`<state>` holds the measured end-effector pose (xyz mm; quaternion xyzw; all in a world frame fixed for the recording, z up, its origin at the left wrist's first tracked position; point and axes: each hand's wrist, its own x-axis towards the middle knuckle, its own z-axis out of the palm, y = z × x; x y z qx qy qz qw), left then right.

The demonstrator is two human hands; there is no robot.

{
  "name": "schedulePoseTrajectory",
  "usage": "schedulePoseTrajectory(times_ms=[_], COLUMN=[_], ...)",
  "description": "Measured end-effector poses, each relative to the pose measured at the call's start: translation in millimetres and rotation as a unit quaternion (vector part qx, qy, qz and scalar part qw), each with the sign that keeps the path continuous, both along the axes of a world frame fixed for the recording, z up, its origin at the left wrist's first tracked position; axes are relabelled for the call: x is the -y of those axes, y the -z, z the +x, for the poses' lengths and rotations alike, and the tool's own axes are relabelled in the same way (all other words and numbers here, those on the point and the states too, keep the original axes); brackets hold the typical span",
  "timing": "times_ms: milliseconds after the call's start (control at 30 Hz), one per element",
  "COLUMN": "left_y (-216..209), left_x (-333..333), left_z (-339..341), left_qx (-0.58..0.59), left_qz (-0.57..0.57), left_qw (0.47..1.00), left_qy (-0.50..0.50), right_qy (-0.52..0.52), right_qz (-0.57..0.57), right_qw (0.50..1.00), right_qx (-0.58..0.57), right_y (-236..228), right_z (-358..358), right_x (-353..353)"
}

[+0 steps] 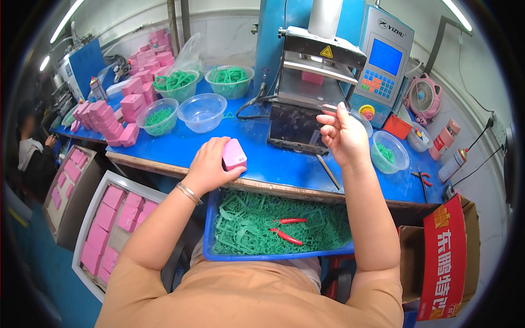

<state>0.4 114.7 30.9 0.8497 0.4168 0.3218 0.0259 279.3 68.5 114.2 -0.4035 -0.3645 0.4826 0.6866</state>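
My left hand (210,167) rests at the front of the blue table, its fingers and thumb wrapped around a pink block (235,154). In front of the press (317,60) my right hand (344,134) is raised with its fingers curled in. A thin pale piece shows by those fingertips, too small to name. Another pink piece (312,77) sits inside the press, under its upper plate. Below the table edge, a blue bin (262,257) over my lap holds green plastic strips (246,218) and a red-handled tool (290,237).
An empty clear bowl (202,113) stands left of the press, near bowls of green pieces (175,80). Pink blocks (101,117) are stacked at left; more lie in a white tray (87,218). At right are a control panel (383,60), pliers (422,177) and a carton (445,257).
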Motion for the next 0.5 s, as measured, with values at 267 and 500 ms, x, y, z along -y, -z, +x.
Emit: schedulePoseTrajectory(times_ms=[267, 500], left_y=[2.6, 1.6], left_x=[-1.2, 1.8], left_z=[-2.5, -0.2], left_qx=[0.001, 0.004], left_qz=[0.024, 0.002], left_qw=[1.000, 1.000], left_qy=[0.004, -0.002], right_qy=[0.034, 0.004], right_qz=[-0.012, -0.017], right_qw=[0.999, 1.000], right_qx=[-0.009, -0.023], right_y=[2.2, 5.0], right_z=[-8.0, -3.3], right_x=[-3.9, -3.6])
